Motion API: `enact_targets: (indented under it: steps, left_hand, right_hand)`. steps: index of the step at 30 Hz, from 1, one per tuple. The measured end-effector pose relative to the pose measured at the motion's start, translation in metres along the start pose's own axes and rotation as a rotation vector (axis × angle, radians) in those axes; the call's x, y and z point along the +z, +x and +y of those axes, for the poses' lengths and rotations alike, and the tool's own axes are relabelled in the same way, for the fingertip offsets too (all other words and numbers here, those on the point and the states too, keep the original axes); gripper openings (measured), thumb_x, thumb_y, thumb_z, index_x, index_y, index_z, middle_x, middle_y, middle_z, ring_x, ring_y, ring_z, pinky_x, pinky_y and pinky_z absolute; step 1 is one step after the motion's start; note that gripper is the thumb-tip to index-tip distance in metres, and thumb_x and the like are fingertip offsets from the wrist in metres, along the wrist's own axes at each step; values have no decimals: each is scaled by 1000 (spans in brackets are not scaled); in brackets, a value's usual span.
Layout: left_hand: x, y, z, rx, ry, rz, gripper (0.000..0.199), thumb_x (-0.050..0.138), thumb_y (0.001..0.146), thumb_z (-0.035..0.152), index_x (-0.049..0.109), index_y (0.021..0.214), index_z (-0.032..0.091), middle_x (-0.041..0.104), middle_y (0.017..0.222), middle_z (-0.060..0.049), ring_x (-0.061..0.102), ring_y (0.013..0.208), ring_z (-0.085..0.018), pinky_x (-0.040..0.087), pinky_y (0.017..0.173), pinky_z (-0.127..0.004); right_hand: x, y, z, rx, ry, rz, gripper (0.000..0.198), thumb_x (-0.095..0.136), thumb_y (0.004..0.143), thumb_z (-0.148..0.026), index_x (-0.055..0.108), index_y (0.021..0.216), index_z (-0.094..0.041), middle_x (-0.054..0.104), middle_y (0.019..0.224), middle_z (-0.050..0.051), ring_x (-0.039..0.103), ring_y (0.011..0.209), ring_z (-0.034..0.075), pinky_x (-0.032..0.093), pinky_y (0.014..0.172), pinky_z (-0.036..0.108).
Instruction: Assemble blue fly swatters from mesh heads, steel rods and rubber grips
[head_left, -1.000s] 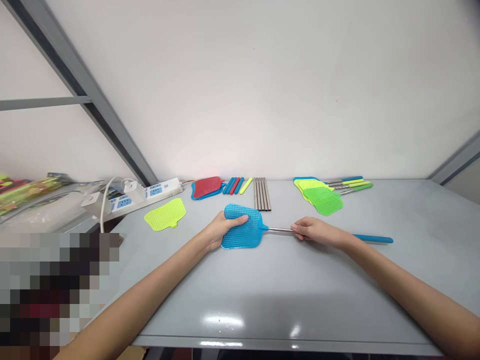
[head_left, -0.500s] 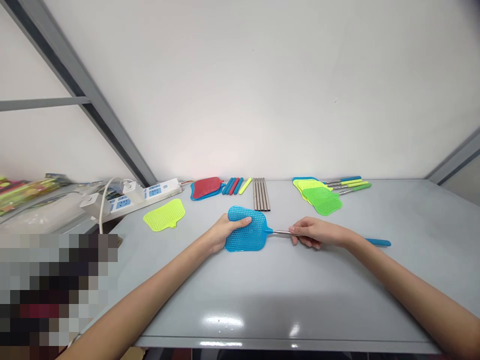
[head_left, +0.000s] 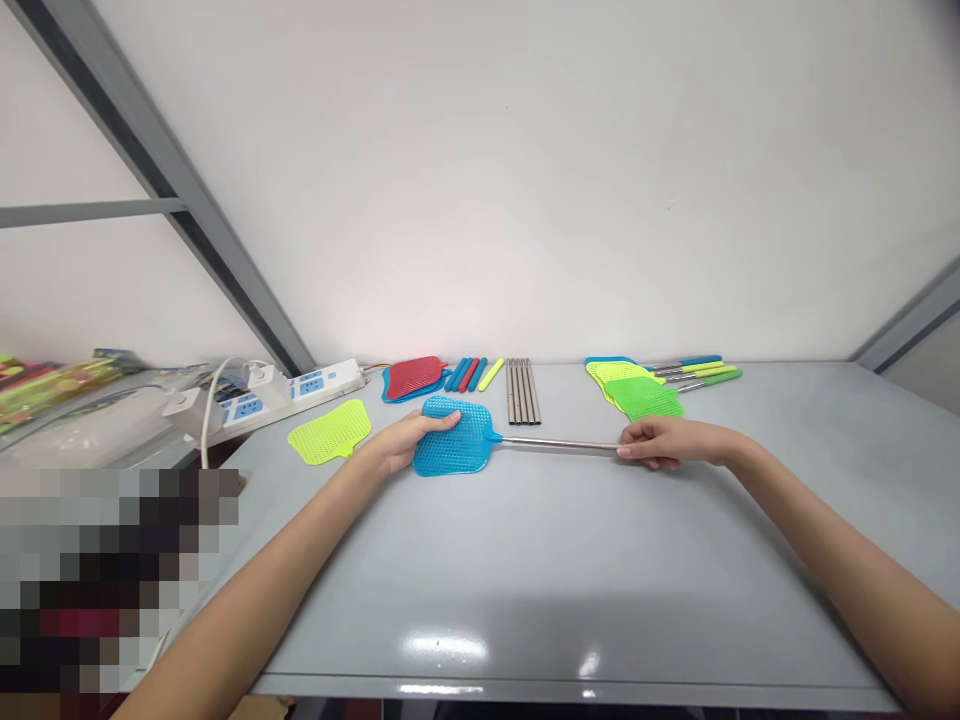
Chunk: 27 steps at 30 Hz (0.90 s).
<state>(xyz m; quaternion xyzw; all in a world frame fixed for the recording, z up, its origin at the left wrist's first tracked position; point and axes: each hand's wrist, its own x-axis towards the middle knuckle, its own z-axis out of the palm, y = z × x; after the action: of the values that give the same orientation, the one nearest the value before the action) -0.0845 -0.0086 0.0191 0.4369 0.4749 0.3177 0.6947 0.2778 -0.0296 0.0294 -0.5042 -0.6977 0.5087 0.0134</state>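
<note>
A blue fly swatter (head_left: 466,440) lies level between my two hands above the grey table. My left hand (head_left: 403,440) grips the outer edge of its perforated head, thumb on top. My right hand (head_left: 661,442) is closed around the far part of its shiny metal rod (head_left: 559,444). The swatter's handle end is hidden behind my right hand and forearm. Just beyond my right hand are finished-looking swatters, a green one (head_left: 641,398) uppermost. A loose yellow swatter head (head_left: 330,432) rests left of my left hand.
Along the wall lie a red swatter head (head_left: 414,377) on blue ones, several coloured grips (head_left: 471,375) and a row of metal tubes (head_left: 523,392). A white power strip (head_left: 326,380) with plugs and a cable sits at left. The table's front edge (head_left: 570,688) is near me.
My right hand has slid right along the rod, and a longer stretch of rod shows. My left hand and the blue swatter head have moved left and slightly away from me.
</note>
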Motion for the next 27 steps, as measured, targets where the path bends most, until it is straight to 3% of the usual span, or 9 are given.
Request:
enact_targets:
  steps: [6,13,27]
  left_hand:
    - [3,-2,-3,66,-5,55,37,70,64,33,60,94,15,67,95,-10,64,84,-25,52,77,-38]
    - [4,-1,-7,174,-11,122,36,71,61,32,61,91,16,68,87,-7,65,76,-22,53,73,-36]
    - [15,-7,-10,340,76,216,45,75,54,37,59,91,15,67,90,-6,63,80,-22,51,77,-37]
  right_hand:
    - [5,4,-2,-61,7,1,38,50,74,-51,53,68,-14,48,60,0,39,50,7,31,48,21]
    - [11,11,1,-85,43,101,38,50,74,-50,53,64,-13,44,55,-1,36,49,8,27,47,22]
    - [10,8,1,-31,107,-5,33,43,80,-40,45,57,-15,30,46,-4,21,42,7,15,42,22]
